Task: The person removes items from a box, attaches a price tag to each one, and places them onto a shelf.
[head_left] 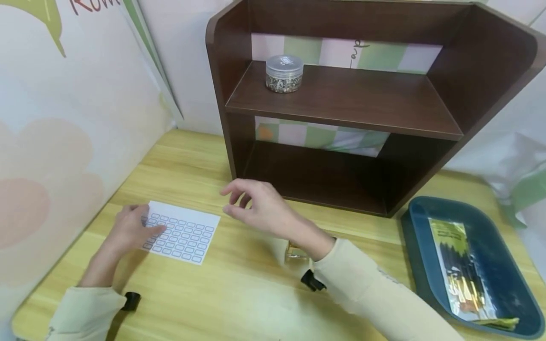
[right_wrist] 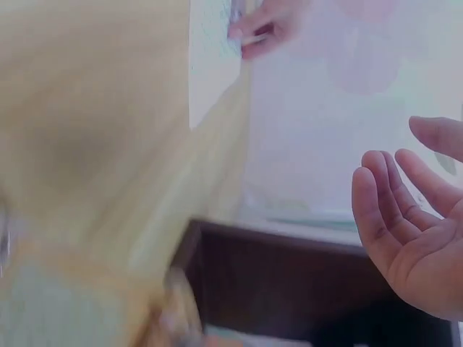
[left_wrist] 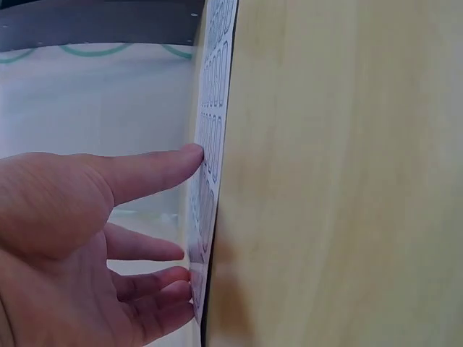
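A white sheet of labels (head_left: 187,239), printed with rows of small blue-outlined rectangles, lies on the table at the left. My left hand (head_left: 128,227) rests on its left side, thumb and fingers spread. In the left wrist view the thumb and fingertips of the left hand (left_wrist: 79,217) meet the sheet's surface (left_wrist: 215,108). My right hand (head_left: 266,206) hovers right of the sheet, fingers loosely bent with nothing between them. Under the right forearm shows part of a small gold-framed object (head_left: 295,252), mostly hidden by the arm.
A dark brown two-tier shelf (head_left: 341,102) stands at the back, with a clear lidded jar (head_left: 284,76) of small metallic bits on its upper board. At the right, a blue tray (head_left: 415,237) holds a packet of brushes (head_left: 460,265). A wall (head_left: 85,118) borders the left side.
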Demonstrator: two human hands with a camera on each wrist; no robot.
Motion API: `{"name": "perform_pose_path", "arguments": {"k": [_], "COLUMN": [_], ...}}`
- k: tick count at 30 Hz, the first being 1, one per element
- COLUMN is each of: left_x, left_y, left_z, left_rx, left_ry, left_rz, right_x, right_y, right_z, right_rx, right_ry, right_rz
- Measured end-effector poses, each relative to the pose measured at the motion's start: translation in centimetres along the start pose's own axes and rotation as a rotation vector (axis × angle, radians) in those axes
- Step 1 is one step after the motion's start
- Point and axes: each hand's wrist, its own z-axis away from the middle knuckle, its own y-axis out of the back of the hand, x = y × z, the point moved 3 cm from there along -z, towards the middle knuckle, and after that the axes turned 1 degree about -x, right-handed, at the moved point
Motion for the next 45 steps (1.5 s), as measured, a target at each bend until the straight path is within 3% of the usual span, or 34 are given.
{"name": "perform_pose_path", "arguments": {"k": [7,12,17,29,39,45], "left_x": [-0.4,-0.3,0.7,4.8,7.1,7.2], "left_y": [0.1,0.0,0.3,1.7,1.9,1.9], "left_z": [0.3,0.8,1.3,3.2,4.3,4.6], "left_rx": [0.004,0.036,0.078,0.297,0.354,0.387], "left_ry": [0.004,-0.042,-0.114,-0.237,-0.334,-0.307], "left_rz": [0.022,0.109,0.203,0.332,0.351,0.407], "right_x": [0.5,1.3,1.7,1.6,0.8,0.6], "right_y": [-4.2,-6.6,-8.0,-8.1,-8.5,-9.0], "right_z": [-1.7,-2.5,-3.1,-4.7,-5.7,-5.9], "right_rx": [-0.028,-0.009,0.018,0.262,0.208,0.191], "right_ry": [-0.091,-0.118,-0.149,-0.1,0.002,-0.041], "right_rz": [-0.073,-0.139,-0.195,-0.155,-0.179,-0.173]}}
